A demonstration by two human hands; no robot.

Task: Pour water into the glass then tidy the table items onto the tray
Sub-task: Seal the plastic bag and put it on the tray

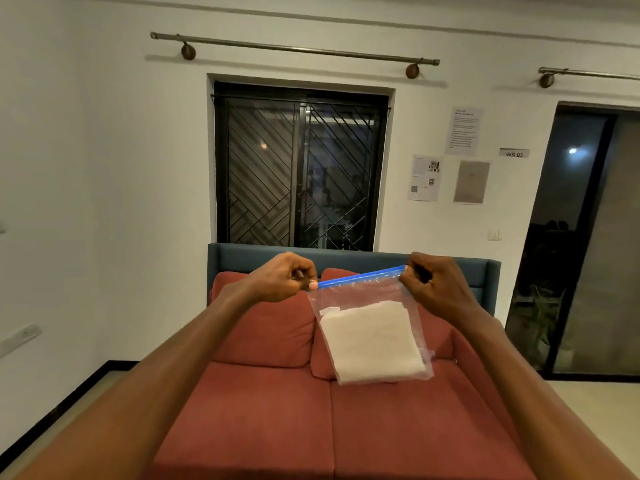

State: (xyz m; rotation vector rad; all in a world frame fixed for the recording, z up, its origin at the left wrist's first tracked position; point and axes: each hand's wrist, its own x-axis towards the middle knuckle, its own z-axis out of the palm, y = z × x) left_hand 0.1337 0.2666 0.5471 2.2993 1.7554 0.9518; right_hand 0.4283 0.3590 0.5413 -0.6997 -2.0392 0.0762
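You're pinching the zip bag by its blue seal's ends, left hand and right hand, probably so the folded cloth hangs flat.

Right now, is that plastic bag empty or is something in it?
Not empty: the plastic bag, held up by both hands, holds a folded white cloth.

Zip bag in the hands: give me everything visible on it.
The clear plastic zip bag with a blue seal strip hangs in the air before a red sofa, top edge tilted up to the right. The left hand and right hand pinch its top corners. Inside lies a folded white cloth-like pad. The seal looks closed.
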